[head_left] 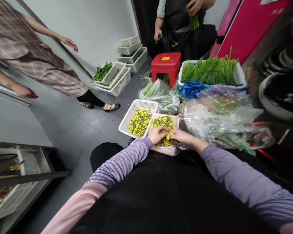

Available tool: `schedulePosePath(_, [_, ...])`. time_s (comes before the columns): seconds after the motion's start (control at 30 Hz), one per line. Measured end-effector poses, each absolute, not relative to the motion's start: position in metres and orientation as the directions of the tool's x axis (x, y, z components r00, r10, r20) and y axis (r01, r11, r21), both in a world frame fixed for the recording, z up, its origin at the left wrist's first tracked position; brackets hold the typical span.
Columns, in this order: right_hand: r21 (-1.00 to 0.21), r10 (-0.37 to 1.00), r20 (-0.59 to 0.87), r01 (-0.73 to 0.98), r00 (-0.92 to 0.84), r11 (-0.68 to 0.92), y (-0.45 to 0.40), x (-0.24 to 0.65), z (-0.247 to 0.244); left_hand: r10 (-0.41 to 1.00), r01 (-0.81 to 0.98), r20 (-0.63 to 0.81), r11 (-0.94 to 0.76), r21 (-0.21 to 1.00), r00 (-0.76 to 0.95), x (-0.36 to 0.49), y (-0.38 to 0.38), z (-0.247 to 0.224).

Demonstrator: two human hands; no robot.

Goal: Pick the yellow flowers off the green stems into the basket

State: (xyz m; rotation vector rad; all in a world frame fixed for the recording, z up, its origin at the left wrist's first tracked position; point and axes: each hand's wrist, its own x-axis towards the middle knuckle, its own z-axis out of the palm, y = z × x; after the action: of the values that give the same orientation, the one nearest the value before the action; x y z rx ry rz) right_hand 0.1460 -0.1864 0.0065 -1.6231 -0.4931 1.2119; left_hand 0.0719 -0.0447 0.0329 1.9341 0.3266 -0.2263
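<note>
Both of my hands work over a pink tray [171,150] holding yellow flowers with green stems [163,121]. My left hand [158,134] reaches in from the left with its fingers pinched together at the flowers. From the right, my right hand [182,136] is closed, with a yellow flower [169,135] at its fingertips. Whatever sits inside the left pinch is too small to make out. Touching the tray's left side is a white perforated basket [123,125] with more yellow flowers [139,122] spread in it.
Clear plastic bags of greens [205,117] lie to the right. Beyond are a red stool [166,65] and a white basket of green stalks [210,71]. White baskets [114,83] stand by the wall. A co-worker [183,32] holds greens; another person [39,55] stands left. A metal shelf [44,165] is near left.
</note>
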Motion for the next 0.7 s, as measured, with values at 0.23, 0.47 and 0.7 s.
schedulePosePath(0.23, [-0.815, 0.759, -0.451, -0.563, 0.469, -0.136, -0.185, 0.144, 0.021, 0.261, 0.459, -0.408, -0.178, 0.87, 0.875, 0.078, -0.046, 0.032])
schedulePosePath(0.47, [-0.799, 0.647, -0.466, -0.601, 0.604, -0.015, -0.182, 0.144, 0.018, 0.265, 0.383, -0.295, -0.396, 0.835, 0.918, 0.077, -0.056, 0.032])
schedulePosePath(0.7, [-0.804, 0.624, -0.471, -0.595, 0.624, -0.012, -0.182, 0.141, 0.019, 0.252, 0.3, -0.197, -0.485, 0.822, 0.947, 0.073, -0.057, 0.024])
